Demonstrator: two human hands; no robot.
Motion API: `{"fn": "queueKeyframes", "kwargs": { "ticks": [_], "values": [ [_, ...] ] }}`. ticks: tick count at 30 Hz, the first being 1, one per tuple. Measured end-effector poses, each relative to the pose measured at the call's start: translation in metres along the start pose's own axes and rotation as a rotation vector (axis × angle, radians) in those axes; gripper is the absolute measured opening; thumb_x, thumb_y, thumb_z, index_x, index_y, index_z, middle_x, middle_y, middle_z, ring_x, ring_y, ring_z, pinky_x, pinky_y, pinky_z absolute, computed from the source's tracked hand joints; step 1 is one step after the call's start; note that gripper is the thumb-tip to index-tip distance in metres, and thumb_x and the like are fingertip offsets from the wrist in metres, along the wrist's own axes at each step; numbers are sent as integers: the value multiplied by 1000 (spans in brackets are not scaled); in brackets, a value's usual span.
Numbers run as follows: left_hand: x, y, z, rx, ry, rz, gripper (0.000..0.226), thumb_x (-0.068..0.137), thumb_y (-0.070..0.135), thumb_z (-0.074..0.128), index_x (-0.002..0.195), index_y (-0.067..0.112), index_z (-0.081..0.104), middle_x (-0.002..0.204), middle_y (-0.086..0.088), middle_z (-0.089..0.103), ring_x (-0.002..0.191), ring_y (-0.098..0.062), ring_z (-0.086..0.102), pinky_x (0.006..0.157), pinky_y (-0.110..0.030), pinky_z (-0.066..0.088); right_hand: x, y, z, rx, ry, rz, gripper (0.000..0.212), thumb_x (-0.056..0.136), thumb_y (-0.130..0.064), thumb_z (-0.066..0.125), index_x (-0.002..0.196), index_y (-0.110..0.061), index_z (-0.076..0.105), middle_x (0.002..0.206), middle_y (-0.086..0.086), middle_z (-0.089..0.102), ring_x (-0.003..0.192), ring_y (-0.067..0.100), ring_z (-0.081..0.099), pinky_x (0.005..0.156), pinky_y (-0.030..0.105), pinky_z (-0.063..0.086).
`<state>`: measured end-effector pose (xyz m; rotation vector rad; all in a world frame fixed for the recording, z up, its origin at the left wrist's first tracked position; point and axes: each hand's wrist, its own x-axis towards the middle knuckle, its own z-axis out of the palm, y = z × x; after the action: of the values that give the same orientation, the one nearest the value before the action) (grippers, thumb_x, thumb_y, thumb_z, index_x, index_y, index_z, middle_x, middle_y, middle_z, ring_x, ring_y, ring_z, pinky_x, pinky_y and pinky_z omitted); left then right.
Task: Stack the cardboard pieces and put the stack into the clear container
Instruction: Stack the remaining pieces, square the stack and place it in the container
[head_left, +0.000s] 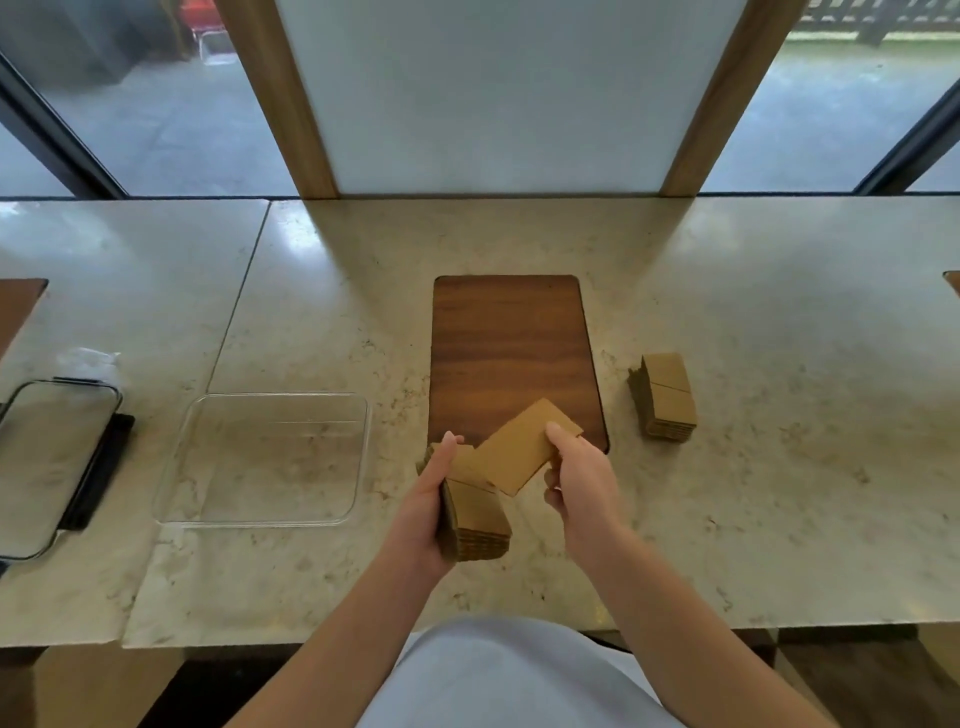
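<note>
Cardboard pieces sit in two lots: a stack (475, 512) gripped in the left hand (431, 499), fingers curled round its side, and a second pile (665, 397) on the counter (779, 312) to the right. The right hand (582, 480) pinches one loose piece (524, 447) by its edge, angled over the held stack. The cardboard looks light and stiff (probably corrugated), best squeezed by the stack's sides. The clear container (358, 457) stands empty at left

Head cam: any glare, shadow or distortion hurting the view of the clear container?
Head view: window glare on the counter far left; the clear container shows only by its rim; wide-angle bending at the edges; soft focus overall; hands cast faint shadows.
</note>
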<state>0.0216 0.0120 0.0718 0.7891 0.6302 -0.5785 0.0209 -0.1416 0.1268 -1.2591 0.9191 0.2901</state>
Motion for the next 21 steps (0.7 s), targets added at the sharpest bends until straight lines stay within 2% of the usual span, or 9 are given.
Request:
{"fn": "queueKeyframes", "kwargs": {
  "ticks": [1, 3, 6, 10, 12, 14, 16, 18, 21],
  "values": [
    [0, 0, 0, -31, -16, 5, 38, 94, 45, 69, 120, 17, 63, 92, -13, 77, 71, -25, 72, 61, -36, 62, 0, 1, -3, 8, 24, -19, 23, 104, -34, 55, 87, -20, 49, 72, -1, 43, 63, 12, 39, 59, 28, 34],
    [-1, 2, 1, -76, -62, 13, 40, 90, 43, 71, 119, 17, 61, 94, -15, 74, 74, -26, 69, 62, -37, 63, -4, 2, -8, 49, 53, -71, 23, 102, -29, 58, 84, -17, 52, 69, 0, 45, 57, 10, 41, 51, 25, 32],
    [3, 1, -3, -13, -79, 78, 47, 81, 44, 73, 121, 20, 63, 105, -17, 72, 77, -28, 70, 64, -38, 63, -15, 5, -6, 48, 44, -108, 8, 98, -22, 65, 101, -14, 65, 86, 4, 70, 66, 12, 67, 49, 22, 43],
    [9, 3, -10, 114, -94, 165, 54, 84, 46, 75, 130, 22, 62, 122, -21, 69, 98, -35, 70, 77, -49, 63, -26, 17, 3, 115, 11, -27, 33, 96, -12, 70, 125, -17, 55, 110, 8, 75, 83, 16, 79, 51, 24, 54],
    [12, 6, -12, 126, -87, 177, 51, 82, 48, 77, 125, 25, 64, 121, -20, 67, 105, -40, 67, 82, -56, 61, -30, 25, 6, 125, 9, -27, 50, 93, -8, 73, 131, -29, 47, 116, 9, 72, 84, 19, 79, 50, 26, 55],
    [15, 10, -12, 142, -75, 182, 63, 67, 57, 90, 119, 27, 68, 115, -18, 67, 103, -39, 67, 86, -57, 59, -33, 31, 9, 94, -16, -31, 56, 91, -7, 74, 132, -34, 47, 119, 8, 68, 84, 20, 79, 51, 27, 57],
    [19, 12, -14, 146, -83, 189, 81, 48, 60, 99, 117, 28, 70, 106, -14, 71, 99, -34, 70, 90, -56, 59, -35, 37, 11, 90, -35, -16, 49, 90, -8, 76, 130, -25, 53, 120, 9, 67, 87, 20, 79, 55, 28, 58],
    [20, 14, -15, 130, -99, 183, 75, 54, 57, 97, 117, 27, 69, 106, -14, 71, 96, -31, 71, 86, -54, 60, -35, 41, 13, 80, -1, -5, 44, 87, -14, 80, 125, -18, 58, 120, 10, 67, 93, 22, 76, 60, 27, 59],
    [15, 18, -13, 125, -119, 164, 50, 78, 47, 75, 121, 26, 65, 104, -13, 71, 89, -29, 73, 76, -49, 64, -31, 46, 16, 103, 96, 29, 36, 87, -18, 81, 115, -14, 58, 116, 11, 64, 99, 25, 68, 64, 28, 59]
  ]
}}
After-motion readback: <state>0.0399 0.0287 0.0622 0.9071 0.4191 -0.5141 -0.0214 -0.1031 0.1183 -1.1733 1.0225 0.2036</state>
